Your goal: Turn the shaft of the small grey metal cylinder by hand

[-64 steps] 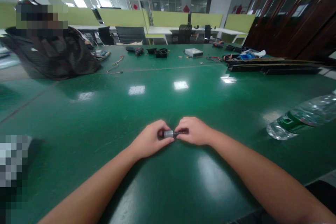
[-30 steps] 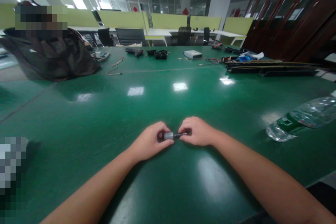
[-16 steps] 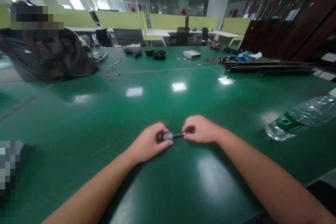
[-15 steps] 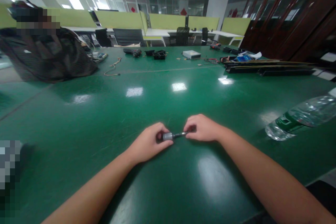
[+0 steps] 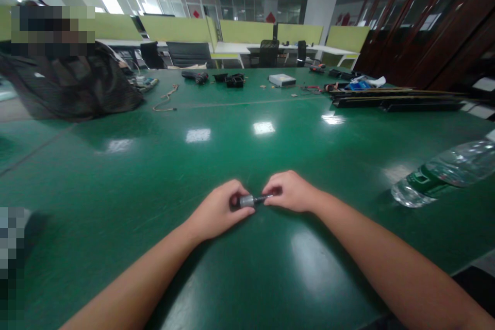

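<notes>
Low over the green tabletop, my left hand (image 5: 222, 206) is closed round the grey and black handle of a screwdriver (image 5: 246, 201). Its thin metal shaft points right, toward my right hand (image 5: 288, 192). The fingertips of that hand are pinched on the shaft, and part of it can be seen between them. Whether a separate bit sits at the tip is too small to tell. Both forearms reach in from the bottom corners.
A clear plastic bottle (image 5: 429, 180) lies on its side at right. A dark bag (image 5: 77, 82) stands at the left back. Farther off are a power drill (image 5: 195, 77), a white box (image 5: 282, 80), a cord (image 5: 166, 100) and long black strips (image 5: 394, 100).
My right hand has slid left along the shaft, closer to the handle and to my left hand. My left hand and the screwdriver handle have stayed in place.
</notes>
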Motion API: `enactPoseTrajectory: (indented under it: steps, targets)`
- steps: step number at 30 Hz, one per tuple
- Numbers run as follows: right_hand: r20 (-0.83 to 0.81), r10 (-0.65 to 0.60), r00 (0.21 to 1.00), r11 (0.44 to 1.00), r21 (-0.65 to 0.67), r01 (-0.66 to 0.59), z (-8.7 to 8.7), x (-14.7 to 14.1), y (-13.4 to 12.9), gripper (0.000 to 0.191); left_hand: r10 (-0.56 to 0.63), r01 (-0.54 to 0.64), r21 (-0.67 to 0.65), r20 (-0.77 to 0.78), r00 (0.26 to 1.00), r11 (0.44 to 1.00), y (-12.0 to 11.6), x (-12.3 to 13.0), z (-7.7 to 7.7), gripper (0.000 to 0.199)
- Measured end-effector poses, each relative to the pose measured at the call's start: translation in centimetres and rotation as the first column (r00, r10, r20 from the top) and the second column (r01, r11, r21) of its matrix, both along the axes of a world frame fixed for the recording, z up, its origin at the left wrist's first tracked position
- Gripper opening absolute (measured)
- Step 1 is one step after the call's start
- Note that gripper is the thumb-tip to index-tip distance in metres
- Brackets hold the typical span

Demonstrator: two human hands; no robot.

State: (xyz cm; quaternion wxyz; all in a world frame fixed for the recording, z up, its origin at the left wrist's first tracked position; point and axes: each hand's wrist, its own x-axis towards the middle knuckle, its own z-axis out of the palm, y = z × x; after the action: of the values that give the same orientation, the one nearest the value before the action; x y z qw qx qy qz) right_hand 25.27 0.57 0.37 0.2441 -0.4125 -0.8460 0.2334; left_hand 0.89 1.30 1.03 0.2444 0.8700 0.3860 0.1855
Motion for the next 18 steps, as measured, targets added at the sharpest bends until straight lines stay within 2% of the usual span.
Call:
enactPoseTrajectory:
  steps: [4,18]
  targets:
    - [-0.027,0.043,0.999,0.996,0.074,-0.041,-0.52,-1.09,-0.06,0.013,0.006,-0.006,0.015,0.014,1.000,1.000,0.00,-0.04,-0.04,0.022]
    - [-0.028,0.075,0.997,0.992,0.099,-0.072,-0.56,-1.09,-0.39,0.015,-0.007,0.007,-0.002,0.012,1.000,1.000,-0.21,0.08,0.24,0.022]
